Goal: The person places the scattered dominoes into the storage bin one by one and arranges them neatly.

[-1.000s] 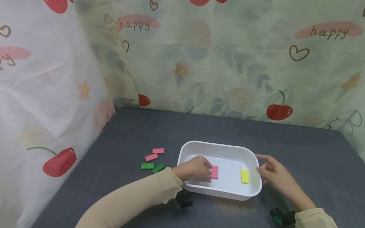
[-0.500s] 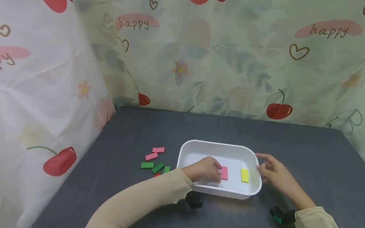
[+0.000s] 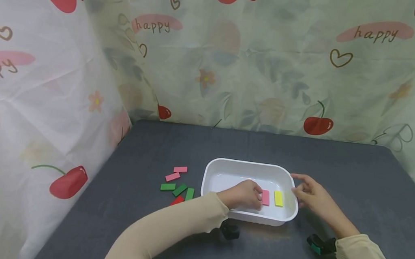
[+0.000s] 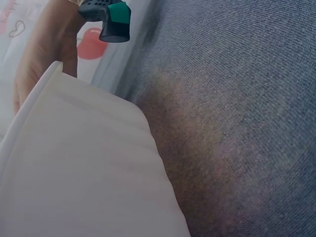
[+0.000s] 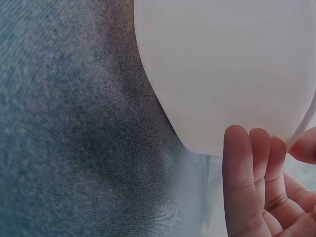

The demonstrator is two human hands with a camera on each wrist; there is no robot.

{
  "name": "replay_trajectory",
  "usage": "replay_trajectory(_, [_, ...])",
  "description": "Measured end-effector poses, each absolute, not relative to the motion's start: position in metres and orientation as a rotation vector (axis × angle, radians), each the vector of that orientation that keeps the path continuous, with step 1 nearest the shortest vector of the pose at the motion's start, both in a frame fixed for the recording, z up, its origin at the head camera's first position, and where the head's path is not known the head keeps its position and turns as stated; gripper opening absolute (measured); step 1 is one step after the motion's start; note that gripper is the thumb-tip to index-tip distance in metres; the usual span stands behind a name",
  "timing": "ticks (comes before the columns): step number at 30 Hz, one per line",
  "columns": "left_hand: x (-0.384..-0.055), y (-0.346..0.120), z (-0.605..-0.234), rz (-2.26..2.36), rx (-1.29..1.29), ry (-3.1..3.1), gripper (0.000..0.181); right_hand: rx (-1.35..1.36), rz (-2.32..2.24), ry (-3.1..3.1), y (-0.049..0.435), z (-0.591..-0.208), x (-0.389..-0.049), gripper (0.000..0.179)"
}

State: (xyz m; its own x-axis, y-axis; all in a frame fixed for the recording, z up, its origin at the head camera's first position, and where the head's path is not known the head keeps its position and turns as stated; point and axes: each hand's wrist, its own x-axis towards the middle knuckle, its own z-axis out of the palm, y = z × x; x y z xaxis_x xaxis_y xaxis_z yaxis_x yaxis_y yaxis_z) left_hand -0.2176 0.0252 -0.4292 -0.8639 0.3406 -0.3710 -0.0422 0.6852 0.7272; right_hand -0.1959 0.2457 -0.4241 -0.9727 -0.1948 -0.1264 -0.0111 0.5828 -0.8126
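A white tray (image 3: 242, 167) stands on the dark table, with a pink block (image 3: 266, 198) and a yellow block (image 3: 278, 199) inside it. My left hand (image 3: 248, 194) reaches over the near rim and grips the pink block by its left side with curled fingers. A narrow gap separates the pink block from the yellow one. At the tray's right end, my right hand (image 3: 310, 194) touches the rim; its fairly straight fingers (image 5: 238, 168) lie against the outer wall in the right wrist view. The left wrist view shows the tray's outer wall (image 4: 94, 158), and the left fingers' contact is hidden there.
Left of the tray lie several loose blocks: pink ones (image 3: 172, 177), green ones (image 3: 168, 187) and a red one (image 3: 177, 200) partly covered by the left sleeve (image 3: 170, 224). A patterned curtain (image 3: 212, 65) hangs behind the dark table (image 3: 274, 252).
My left hand has moved right across the tray with the pink block, closer to the yellow one. The sleeve's shift uncovers more green and red blocks. My right hand stays at the rim.
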Motion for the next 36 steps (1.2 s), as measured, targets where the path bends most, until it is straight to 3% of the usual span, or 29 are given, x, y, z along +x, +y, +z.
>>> replay_trajectory(36, [-0.2153, 0.0329, -0.4315, 1.219, 0.207, 2.254, 0.049, -0.189, -1.344, 2.614, 0.2456, -0.4236, -0.1958, 0.055])
